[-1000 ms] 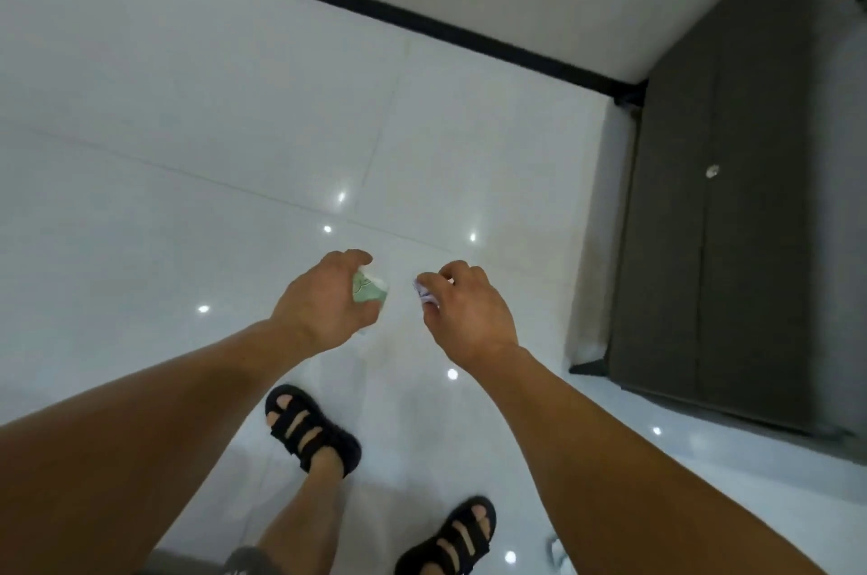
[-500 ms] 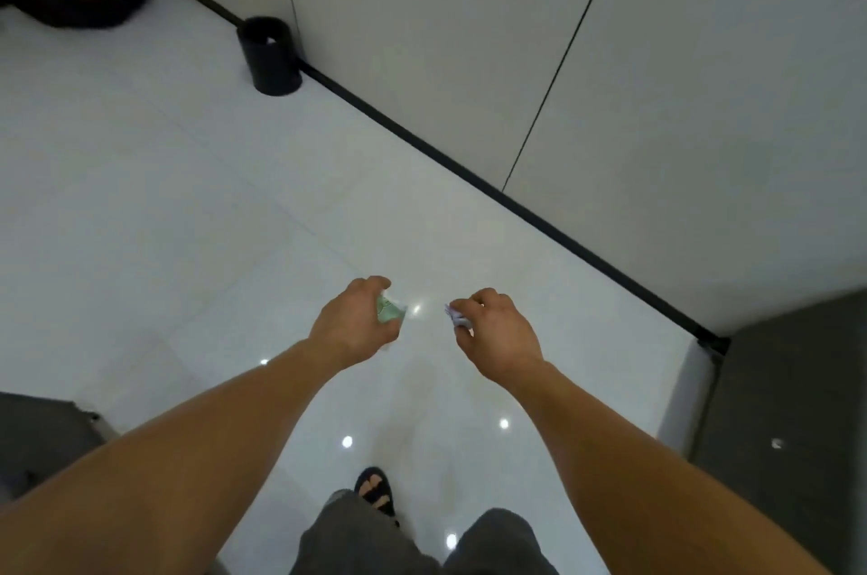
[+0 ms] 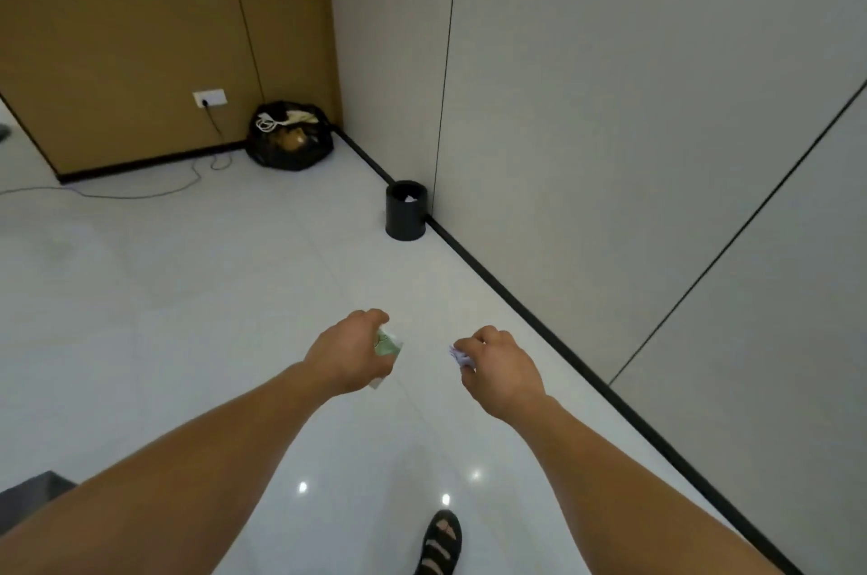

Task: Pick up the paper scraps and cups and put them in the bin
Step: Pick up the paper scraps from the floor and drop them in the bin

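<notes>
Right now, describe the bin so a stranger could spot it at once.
Follow the grey wall on the right along its black skirting strip towards the far corner. The bin stands on the floor beside that strip, short of the corner. Unlike the lumpy black bag slumped in the corner, it is a smooth, upright black cylinder, open-topped, with something white inside.

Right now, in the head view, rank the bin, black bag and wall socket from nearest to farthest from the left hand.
1. Bin, ahead by the right wall.
2. Black bag, far corner.
3. Wall socket, brown wall, farthest left.
</notes>
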A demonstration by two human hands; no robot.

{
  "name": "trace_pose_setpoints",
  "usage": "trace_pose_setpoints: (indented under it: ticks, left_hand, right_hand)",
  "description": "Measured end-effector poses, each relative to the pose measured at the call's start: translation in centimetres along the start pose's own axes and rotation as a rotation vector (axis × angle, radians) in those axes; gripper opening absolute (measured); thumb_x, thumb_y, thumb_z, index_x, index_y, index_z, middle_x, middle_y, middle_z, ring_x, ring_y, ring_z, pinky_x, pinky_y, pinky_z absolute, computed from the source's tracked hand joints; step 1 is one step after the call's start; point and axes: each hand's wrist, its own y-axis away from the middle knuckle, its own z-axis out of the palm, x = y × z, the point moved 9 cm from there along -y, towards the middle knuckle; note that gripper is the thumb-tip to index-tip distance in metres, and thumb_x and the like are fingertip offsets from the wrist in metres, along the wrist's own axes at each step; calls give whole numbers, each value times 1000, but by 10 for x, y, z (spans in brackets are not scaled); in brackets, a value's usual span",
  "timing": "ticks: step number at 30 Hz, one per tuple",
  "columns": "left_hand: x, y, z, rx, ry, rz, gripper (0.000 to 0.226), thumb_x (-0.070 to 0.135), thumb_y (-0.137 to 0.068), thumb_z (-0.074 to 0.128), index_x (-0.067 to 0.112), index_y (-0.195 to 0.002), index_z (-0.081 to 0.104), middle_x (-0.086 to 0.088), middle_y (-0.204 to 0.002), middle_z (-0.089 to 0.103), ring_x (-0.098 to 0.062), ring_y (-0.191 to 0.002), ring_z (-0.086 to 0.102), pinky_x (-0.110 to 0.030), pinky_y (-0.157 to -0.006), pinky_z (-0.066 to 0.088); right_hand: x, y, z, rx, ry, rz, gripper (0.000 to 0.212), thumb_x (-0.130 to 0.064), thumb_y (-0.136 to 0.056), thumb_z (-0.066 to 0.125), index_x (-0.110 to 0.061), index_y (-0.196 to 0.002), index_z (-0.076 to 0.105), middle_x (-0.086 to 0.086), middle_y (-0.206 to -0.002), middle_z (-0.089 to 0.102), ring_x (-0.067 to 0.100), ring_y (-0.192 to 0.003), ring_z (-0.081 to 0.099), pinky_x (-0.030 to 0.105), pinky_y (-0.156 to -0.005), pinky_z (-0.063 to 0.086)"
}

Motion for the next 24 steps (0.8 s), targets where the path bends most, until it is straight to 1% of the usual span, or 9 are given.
trace_pose_setpoints:
  ticks: [5,9,11,14,20,24]
  left_hand:
    - [-10,-83,-66,91,-20,-75,65,37,-82,64,26,-141,39,2,-132,51,-21,-113,55,-31,-89,47]
    - [-10,-148,-95,140,-21,-122,65,38,-82,65,25,-141,39,1,-132,50,-21,-112,55,-31,-88,47]
    - [-7,-178,-101,135,-28,-123,65,39,-82,65,25,-141,39,1,-132,50,-21,-113,55,-31,-89,47]
    - [-4,-222,-110,135,-35,-123,65,39,-82,64,25,-141,39,1,-134,50,-21,-113,55,-31,-90,47]
    - [-20,-318,-131,133,-25,-123,65,38,-82,65,26,-141,39,2,-135,49,-20,-114,55,-29,-88,46]
    - [-43,-395,-149,127,31,-127,65,35,-82,66,26,-140,39,2,-134,49,-21,-111,55,-28,-84,48]
  right_hand:
    - [-8,-122,-27,31,-7,-96,33,-34,-103,38,-29,-129,57,-3,-124,51,19,-111,46,27,-77,44]
    - [-14,-204,-50,71,-2,-180,33,-31,-102,39,-29,-128,57,-2,-125,50,20,-112,47,28,-78,44]
    - [-10,-237,-58,73,-3,-198,33,-30,-101,39,-29,-129,56,-2,-126,49,20,-112,46,29,-80,43]
    - [-2,-280,-62,61,4,-208,33,-27,-100,40,-29,-130,55,-2,-126,49,20,-112,45,29,-82,43]
    - [16,-369,-51,32,11,-193,32,-30,-102,38,-28,-129,55,-1,-124,49,21,-111,45,27,-77,39]
    - [15,-448,-52,42,11,-175,32,-29,-101,40,-28,-129,56,-1,-125,49,21,-113,45,28,-82,42]
